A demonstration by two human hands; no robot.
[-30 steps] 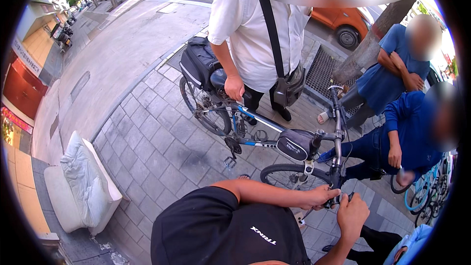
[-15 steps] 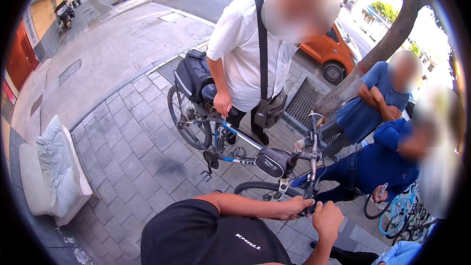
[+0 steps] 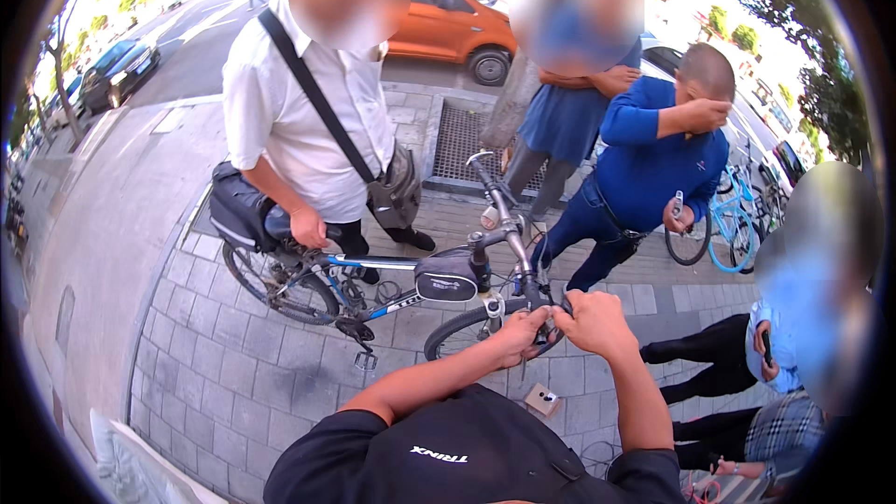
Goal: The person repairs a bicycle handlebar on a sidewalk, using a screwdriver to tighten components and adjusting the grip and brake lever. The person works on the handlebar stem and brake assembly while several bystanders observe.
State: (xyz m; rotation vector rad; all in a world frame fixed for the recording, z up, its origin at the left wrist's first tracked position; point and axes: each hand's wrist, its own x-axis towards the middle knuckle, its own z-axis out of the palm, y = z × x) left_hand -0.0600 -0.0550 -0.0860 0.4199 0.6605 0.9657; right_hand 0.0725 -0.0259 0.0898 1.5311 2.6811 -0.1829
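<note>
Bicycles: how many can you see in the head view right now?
2. A dark bicycle stands mid-frame on the paving, its handlebar end under both of the wearer's hands. A light blue bicycle stands at the right behind the person in blue. More may be hidden there.

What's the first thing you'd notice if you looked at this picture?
A bicycle stands on the paved sidewalk in the middle, and both of the person's hands, left hand and right hand, are together at the near end of its handlebar. A person in a white shirt stands behind the bicycle with a hand on its saddle. An orange car is parked on the street behind.
</note>
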